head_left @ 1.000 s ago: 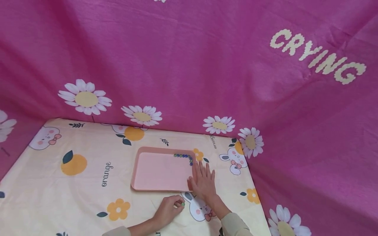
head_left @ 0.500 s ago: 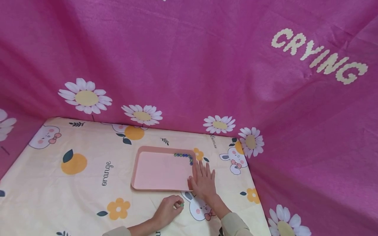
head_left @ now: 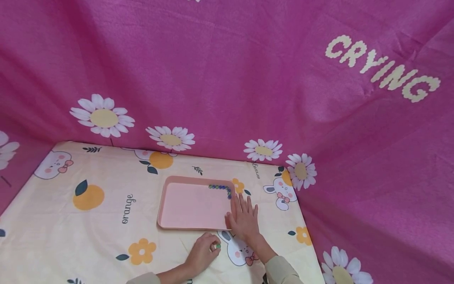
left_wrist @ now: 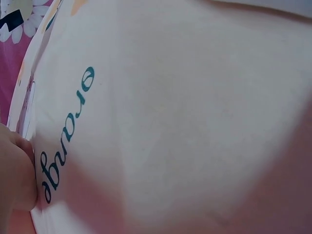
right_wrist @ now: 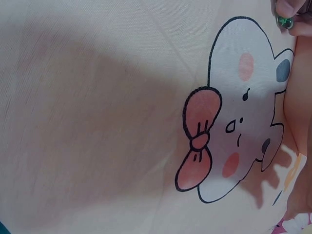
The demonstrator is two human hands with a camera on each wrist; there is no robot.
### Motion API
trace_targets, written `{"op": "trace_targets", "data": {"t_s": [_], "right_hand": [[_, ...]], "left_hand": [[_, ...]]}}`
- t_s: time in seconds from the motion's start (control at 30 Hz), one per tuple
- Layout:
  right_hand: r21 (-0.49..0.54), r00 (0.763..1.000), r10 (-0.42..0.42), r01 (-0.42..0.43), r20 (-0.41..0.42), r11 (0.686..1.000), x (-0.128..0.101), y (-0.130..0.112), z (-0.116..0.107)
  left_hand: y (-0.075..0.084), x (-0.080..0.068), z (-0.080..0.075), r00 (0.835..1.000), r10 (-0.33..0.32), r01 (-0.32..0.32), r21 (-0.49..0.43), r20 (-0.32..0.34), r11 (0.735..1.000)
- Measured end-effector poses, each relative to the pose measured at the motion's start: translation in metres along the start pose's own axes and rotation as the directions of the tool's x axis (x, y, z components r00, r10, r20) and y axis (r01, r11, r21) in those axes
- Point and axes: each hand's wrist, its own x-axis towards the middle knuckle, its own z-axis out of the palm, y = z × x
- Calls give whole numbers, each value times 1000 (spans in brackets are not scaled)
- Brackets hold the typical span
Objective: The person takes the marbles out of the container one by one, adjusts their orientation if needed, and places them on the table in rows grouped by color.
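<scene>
**Green bead pinched beside the pink tray**

The left hand [head_left: 202, 254] rested on the cream printed tablecloth [head_left: 106, 228] just in front of the shallow pink rectangular plastic tray [head_left: 191, 205], its fingers curled and pinching a small green glass bead [head_left: 218, 245] at the fingertips. The right hand [head_left: 244, 221] lay flat with straight, slightly spread fingers on the cloth, touching the tray's near right corner. A short row of small green and blue beads [head_left: 221, 188] sat inside the tray, bent along its far right corner. A magenta daisy-printed cloth [head_left: 227, 79] hung behind.
</scene>
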Motion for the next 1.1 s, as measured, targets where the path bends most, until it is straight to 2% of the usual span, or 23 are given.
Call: {"op": "trace_targets", "data": {"t_s": [0.23, 0.53, 0.63, 0.73, 0.83, 0.93, 1.1], "right_hand": [[-10, 1000, -10, 10, -7, 1000, 1, 1, 1], [3, 1000, -12, 12, -8, 1000, 3, 2, 1], [7, 1000, -18, 19, -18, 1000, 4, 2, 2], [7, 1000, -19, 19, -21, 1000, 4, 2, 1], [11, 1000, -18, 18, -21, 1000, 4, 1, 1], [-3, 1000, -20, 20, -20, 1000, 2, 1, 3], [-31, 999, -30, 29, -25, 999, 1, 2, 4]], "left_hand": [[3, 3, 1, 999, -37, 37, 6, 18, 999], [5, 2, -2, 999, -40, 40, -21, 21, 999], [6, 3, -4, 1000, -25, 26, -39, 17, 999], [7, 6, -7, 1000, 19, -19, -57, 6, 998], [11, 13, -13, 998, 62, -61, -80, 7, 995], [15, 24, -20, 998, 67, -66, -89, 13, 994], [16, 50, -30, 999, 27, -29, -58, -36, 998]]}}
